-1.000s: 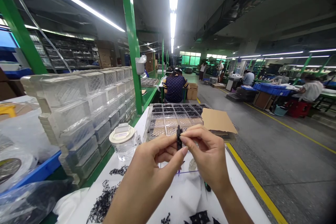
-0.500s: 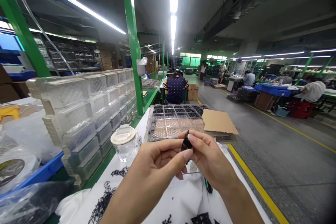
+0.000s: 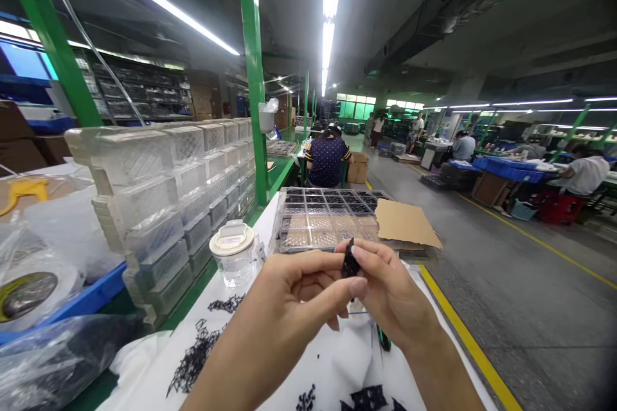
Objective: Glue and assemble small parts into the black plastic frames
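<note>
Head view: left hand [image 3: 294, 308] and right hand [image 3: 398, 298], each grip pinching the same small black part [image 3: 350, 262], held above the white counter [image 3: 284, 386]. Loose black pieces [image 3: 193, 359] lie left; lidded clear jug [image 3: 234, 263] behind them; compartment tray [image 3: 308, 228] ahead.

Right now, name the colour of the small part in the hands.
The small part is black, best seen in the head view.

Here, over the white table [image 3: 328, 359], left hand [image 3: 294, 302] and right hand [image 3: 398, 292] grip one small black part [image 3: 351, 262] between fingertips! Lidded cup [image 3: 235, 264] to the left, black pieces [image 3: 197, 354] heaped nearer, divided tray [image 3: 309, 221] beyond.
</note>
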Available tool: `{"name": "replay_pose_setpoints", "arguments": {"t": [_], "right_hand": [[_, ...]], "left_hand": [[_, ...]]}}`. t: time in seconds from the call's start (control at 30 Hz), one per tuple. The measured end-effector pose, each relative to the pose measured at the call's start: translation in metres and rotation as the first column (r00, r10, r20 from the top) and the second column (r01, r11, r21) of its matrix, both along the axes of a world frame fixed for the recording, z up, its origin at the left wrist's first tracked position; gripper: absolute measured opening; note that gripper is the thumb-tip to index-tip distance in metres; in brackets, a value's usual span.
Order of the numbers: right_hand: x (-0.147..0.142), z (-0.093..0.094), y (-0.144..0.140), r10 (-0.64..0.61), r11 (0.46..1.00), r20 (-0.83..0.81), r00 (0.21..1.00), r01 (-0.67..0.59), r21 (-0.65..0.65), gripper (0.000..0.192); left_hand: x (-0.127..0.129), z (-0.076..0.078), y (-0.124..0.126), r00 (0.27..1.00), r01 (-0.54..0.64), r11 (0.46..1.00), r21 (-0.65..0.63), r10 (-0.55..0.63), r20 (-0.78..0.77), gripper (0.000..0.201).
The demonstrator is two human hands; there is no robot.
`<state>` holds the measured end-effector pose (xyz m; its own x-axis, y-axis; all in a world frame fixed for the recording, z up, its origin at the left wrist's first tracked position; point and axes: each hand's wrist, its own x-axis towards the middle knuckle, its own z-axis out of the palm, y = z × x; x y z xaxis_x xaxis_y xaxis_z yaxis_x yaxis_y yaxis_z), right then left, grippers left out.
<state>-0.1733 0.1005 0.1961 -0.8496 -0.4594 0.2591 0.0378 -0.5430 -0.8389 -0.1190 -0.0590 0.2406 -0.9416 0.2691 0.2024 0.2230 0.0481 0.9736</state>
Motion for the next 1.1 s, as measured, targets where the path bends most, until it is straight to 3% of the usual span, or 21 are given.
{"name": "replay_pose_setpoints", "arguments": {"t": [0.13, 0.27, 0.33, 0.37, 0.43, 0.5, 0.57, 0.7, 0.8, 0.97, 1.1], "right_hand": [[0.007, 0.000, 0.000, 0.013, 1.000, 0.016, 1.000, -0.013, -0.006, 0.023], [0.018, 0.003, -0.004, -0.002, 0.999, 0.000, 1.000, 0.002, -0.052, 0.021], [0.018, 0.000, -0.011, -0.009, 0.998, -0.015, 1.000, 0.008, -0.067, 0.033], [0.018, -0.003, -0.017, -0.011, 1.000, -0.051, 0.999, 0.011, -0.001, 0.043], [0.017, -0.016, -0.029, 0.043, 0.959, -0.182, 0.982, 0.011, 0.284, 0.055], [0.017, -0.033, -0.043, 0.192, 0.808, -0.309, 0.931, 0.029, 0.589, 0.046], [0.019, -0.053, -0.054, 0.354, 0.629, -0.324, 0.877, 0.033, 0.777, 0.026], [0.021, -0.080, -0.060, 0.555, 0.246, -0.223, 0.801, 0.098, 0.964, 0.005], [0.016, -0.086, -0.055, 0.648, 0.001, -0.105, 0.755, 0.138, 0.990, 0.015], [0.007, -0.084, -0.052, 0.689, -0.206, -0.022, 0.724, 0.225, 0.952, 0.023], [0.007, -0.082, -0.054, 0.697, -0.293, 0.035, 0.716, 0.239, 0.926, 0.026]], "left_hand": [[0.005, 0.004, -0.001, 0.999, -0.015, 1.000, -0.022, 0.015, -0.031, 0.011], [0.014, 0.007, -0.006, 0.981, -0.051, 0.997, -0.054, 0.040, -0.191, 0.011], [0.017, 0.011, -0.011, 0.976, -0.071, 0.995, -0.070, 0.055, -0.213, 0.018], [0.020, 0.013, -0.014, 0.973, -0.088, 0.994, -0.057, 0.073, -0.219, 0.019], [0.025, 0.018, -0.022, 0.958, -0.157, 0.987, -0.018, 0.148, -0.245, 0.019], [0.031, 0.023, -0.030, 0.925, -0.257, 0.966, 0.013, 0.250, -0.285, 0.017], [0.038, 0.026, -0.038, 0.882, -0.357, 0.934, 0.018, 0.343, -0.323, 0.018], [0.048, 0.027, -0.052, 0.786, -0.493, 0.870, 0.021, 0.455, -0.417, 0.029], [0.049, 0.026, -0.058, 0.736, -0.534, 0.844, 0.054, 0.496, -0.461, 0.035], [0.046, 0.025, -0.059, 0.736, -0.499, 0.862, 0.084, 0.473, -0.484, 0.038], [0.043, 0.025, -0.055, 0.750, -0.497, 0.865, 0.073, 0.470, -0.466, 0.041]]}}
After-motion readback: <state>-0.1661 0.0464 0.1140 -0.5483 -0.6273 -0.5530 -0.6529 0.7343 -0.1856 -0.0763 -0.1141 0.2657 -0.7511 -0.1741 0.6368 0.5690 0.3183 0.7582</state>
